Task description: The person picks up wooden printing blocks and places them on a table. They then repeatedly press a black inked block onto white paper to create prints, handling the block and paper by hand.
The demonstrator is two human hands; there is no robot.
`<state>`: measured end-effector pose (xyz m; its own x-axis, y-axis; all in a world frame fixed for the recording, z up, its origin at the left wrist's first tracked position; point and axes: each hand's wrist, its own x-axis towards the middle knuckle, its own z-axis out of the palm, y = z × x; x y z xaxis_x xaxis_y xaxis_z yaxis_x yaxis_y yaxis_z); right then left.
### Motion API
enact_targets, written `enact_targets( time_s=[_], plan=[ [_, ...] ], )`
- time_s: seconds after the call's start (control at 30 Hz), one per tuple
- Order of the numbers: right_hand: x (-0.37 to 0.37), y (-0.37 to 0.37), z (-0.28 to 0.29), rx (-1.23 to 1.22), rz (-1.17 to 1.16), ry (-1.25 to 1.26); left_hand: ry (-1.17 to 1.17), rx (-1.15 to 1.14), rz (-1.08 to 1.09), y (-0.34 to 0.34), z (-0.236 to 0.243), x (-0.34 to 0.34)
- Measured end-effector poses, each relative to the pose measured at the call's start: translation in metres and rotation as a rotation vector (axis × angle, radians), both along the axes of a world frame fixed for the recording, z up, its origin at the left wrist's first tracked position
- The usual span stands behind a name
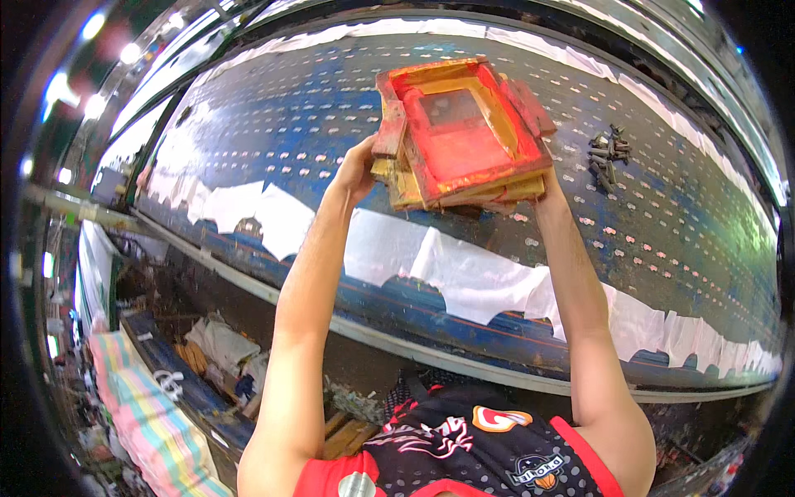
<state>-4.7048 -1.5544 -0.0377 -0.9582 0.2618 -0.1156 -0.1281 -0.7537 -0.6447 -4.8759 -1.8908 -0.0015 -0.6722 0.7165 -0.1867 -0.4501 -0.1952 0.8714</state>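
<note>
Both arms stretch forward over a long dark table. Between my hands is a stack of small screen-printing frames; the top one, a red-stained wooden frame, has a mesh bottom smeared red and yellow. Yellowish frames show beneath it, turned at a slightly different angle. My left hand is closed on the stack's left side, its fingers partly hidden by the wood. At the near right corner my right hand grips the stack, with most of its fingers out of sight underneath.
Rows of small pale printed shapes cover the table. White cloth strips run along its near and far edges. A heap of dark bolt-like metal pieces lies right of the stack. Striped padding and cluttered cloth sit below at left.
</note>
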Motion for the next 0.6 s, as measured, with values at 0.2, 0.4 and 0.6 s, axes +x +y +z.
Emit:
enact_targets(
  time_s=[0.2,0.4,0.6],
  plan=[
    [-0.044,0.074,-0.038,0.088,-0.132,-0.109,-0.124,-0.03,-0.144,0.094,-0.03,-0.091],
    [-0.043,0.047,-0.032,0.291,-0.155,-0.327,0.189,-0.474,-0.104,0.075,-0.066,-0.124],
    [0.009,0.047,-0.043,0.546,-0.521,-0.397,0.573,-0.514,0.084,0.004,-0.031,-0.04]
  ],
)
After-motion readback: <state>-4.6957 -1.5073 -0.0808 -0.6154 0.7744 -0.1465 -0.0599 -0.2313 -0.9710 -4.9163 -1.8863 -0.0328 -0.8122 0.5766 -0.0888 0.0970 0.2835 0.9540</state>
